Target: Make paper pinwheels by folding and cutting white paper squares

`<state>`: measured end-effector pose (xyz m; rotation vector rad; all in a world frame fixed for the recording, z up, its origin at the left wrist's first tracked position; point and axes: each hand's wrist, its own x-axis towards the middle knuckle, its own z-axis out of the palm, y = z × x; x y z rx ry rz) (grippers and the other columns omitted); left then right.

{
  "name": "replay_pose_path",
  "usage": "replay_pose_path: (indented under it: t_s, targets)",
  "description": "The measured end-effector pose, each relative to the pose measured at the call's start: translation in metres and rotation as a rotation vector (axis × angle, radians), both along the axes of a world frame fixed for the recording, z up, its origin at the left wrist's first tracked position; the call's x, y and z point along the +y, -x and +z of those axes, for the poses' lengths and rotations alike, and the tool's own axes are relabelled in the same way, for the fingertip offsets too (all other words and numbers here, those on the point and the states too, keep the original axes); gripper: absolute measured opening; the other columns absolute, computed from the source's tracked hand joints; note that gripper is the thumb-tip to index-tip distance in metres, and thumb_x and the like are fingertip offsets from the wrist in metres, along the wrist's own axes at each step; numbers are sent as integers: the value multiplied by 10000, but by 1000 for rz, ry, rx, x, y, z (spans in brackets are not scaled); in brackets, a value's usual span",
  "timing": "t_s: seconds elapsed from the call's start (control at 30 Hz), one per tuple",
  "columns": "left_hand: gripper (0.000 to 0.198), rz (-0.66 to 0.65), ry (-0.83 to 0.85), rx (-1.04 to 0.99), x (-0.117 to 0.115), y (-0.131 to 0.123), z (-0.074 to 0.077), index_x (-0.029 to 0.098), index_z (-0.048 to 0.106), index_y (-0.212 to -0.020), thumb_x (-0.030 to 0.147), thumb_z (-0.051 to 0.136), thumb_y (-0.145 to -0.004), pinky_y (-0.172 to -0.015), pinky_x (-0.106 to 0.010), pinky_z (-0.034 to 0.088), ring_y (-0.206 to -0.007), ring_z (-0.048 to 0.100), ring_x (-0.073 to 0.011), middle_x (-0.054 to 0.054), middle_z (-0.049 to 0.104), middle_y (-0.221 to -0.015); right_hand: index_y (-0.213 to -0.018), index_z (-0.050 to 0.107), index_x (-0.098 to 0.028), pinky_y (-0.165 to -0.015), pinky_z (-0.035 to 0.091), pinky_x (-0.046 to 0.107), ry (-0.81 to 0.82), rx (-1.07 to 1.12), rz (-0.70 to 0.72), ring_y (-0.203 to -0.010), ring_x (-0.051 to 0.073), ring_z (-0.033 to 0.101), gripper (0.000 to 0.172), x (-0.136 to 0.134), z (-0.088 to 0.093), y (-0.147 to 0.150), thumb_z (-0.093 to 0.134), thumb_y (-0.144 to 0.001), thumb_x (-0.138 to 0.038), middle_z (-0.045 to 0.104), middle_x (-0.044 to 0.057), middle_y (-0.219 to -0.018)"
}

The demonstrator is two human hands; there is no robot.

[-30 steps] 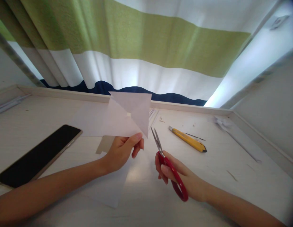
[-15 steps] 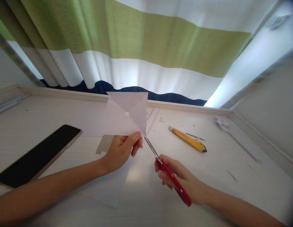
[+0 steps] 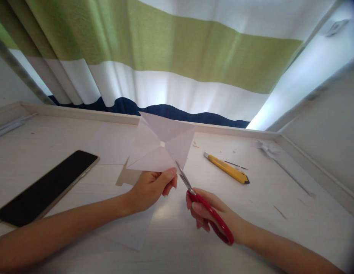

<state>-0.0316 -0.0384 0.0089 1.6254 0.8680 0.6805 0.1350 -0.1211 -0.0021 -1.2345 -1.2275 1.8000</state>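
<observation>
My left hand (image 3: pixel 154 188) pinches the lower edge of a white sheet of paper (image 3: pixel 154 131) near its corner, thumb on top. The sheet is held up above the table, with diagonal lines running from its corners toward a small hole in the middle. A pair of red-handled scissors (image 3: pixel 209 215) is in my right hand (image 3: pixel 213 209), fingers wrapped round the grips. Its blades meet the paper's lower right corner, just right of my left thumb, one blade lying over the sheet.
A dark phone (image 3: pixel 48 186) lies at left. To the right rest a yellow utility knife (image 3: pixel 228 167), a thin dark stick (image 3: pixel 236 164) and a rolled paper stick (image 3: pixel 291 173) with crumpled paper at one end. More paper (image 3: pixel 125 232) lies under my left forearm. A raised ledge (image 3: pixel 222 129) borders the back.
The paper has tilted and turned, showing its central hole and more diagonal lines. My left hand has shifted slightly right, and the scissor blades have opened and now overlap the paper's corner.
</observation>
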Motion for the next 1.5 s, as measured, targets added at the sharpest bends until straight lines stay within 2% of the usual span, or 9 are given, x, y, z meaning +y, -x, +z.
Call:
replay_pose_path:
  t_s: [0.23,1.5]
  targets:
    - [376,-29,23,15,-2,0,0,174,460,-488,322,342,-813,-510,-193,379,-446,418,-84,55,404,-400,-765,452,-158,-490,382,217,20,133,1,-400,40,353,307,2,-8,0,505,-781,-460,381,-87,-517]
    - [372,-31,90,-56,-2,-1,-4,168,522,-536,327,342,-821,-480,-196,348,-417,402,-83,63,423,-372,-755,426,-154,-499,376,212,-42,67,45,-445,38,356,320,1,-2,-1,489,-793,-465,372,-76,-571]
